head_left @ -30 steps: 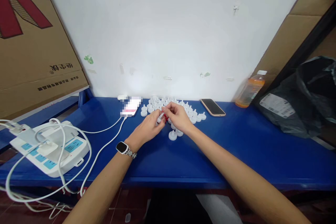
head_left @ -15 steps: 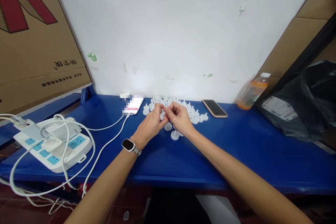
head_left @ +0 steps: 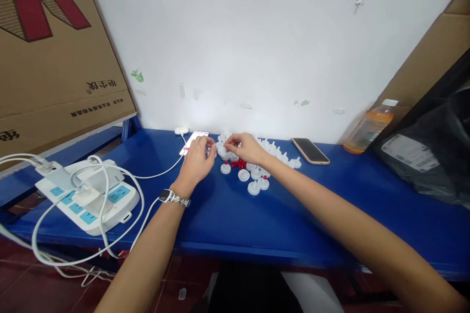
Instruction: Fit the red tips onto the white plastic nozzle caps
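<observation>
My left hand point(head_left: 199, 160), wearing a watch with a metal band, hovers left of the pile with fingers loosely bent and nothing visible in them. My right hand point(head_left: 246, 148) reaches over the pile, thumb and fingertips pinched at a white plastic nozzle cap point(head_left: 222, 152), partly hidden. Beneath that hand lies a heap of small red tips point(head_left: 239, 164). Between the hands stands a white nozzle cap with a red tip point(head_left: 225, 168). Another red-tipped cap point(head_left: 263, 183) stands nearer the front, beside a plain one point(head_left: 253, 188). More white caps point(head_left: 271, 148) spread behind and right.
A phone point(head_left: 311, 150) and an orange drink bottle point(head_left: 370, 127) are at the right, near a black plastic bag point(head_left: 436, 142). On the left are a lit phone point(head_left: 187, 144) and a power strip point(head_left: 88, 222) with looped white cables. A white wall closes off the blue table's back.
My hands have separated: the left moved left, the right stays over the pile. The red tips and red-tipped caps have come into sight. The view has shifted slightly left.
</observation>
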A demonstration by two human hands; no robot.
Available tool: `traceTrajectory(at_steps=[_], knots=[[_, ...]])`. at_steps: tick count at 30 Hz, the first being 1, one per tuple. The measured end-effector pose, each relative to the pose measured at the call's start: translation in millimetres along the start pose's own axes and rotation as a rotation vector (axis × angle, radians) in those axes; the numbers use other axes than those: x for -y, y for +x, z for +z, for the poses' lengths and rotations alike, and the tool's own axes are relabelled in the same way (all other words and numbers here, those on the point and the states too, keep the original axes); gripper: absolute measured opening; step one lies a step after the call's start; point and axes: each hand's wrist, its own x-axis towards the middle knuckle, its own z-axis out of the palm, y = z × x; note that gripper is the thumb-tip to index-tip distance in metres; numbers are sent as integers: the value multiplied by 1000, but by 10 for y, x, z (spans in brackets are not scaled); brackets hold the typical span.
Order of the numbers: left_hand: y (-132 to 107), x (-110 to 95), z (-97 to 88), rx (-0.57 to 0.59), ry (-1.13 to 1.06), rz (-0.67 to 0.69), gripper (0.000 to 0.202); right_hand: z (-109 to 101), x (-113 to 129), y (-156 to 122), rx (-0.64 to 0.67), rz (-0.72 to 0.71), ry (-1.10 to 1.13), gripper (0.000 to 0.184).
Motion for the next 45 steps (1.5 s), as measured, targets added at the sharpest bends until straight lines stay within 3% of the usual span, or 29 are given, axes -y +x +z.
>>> traceTrajectory(at_steps=[6,11,14,17,21,24,27,30,33,36,45], knots=[[-41,60,68,111,26,-26,11,139,-24,79,177,-97,-280,15],[-54,54,88,171,13,-34,13,-14,-86,37,-7,1,-456,20],[-45,7,77,164,20,-22,13,-90,-164,-18,34,68,-497,12],[-44,-72,65,130,22,20,14,-133,-176,-81,41,82,-390,9],[-69,-205,73,81,-12,131,21,-169,-43,-217,-146,81,-101,14],[-93,-281,109,145,-10,180,30,-164,63,-359,-180,69,153,20],[-111,-300,137,221,14,176,35,-147,89,-485,-175,76,208,27],[-120,-276,127,215,18,166,37,-161,63,-574,-161,76,-27,25],[-124,-259,99,199,9,167,35,-215,53,-636,24,19,-361,12],[-124,-272,91,212,18,178,32,-270,69,-661,176,35,-539,5],[-132,-298,131,229,26,176,30,-132,35,-519,114,39,-716,13]])
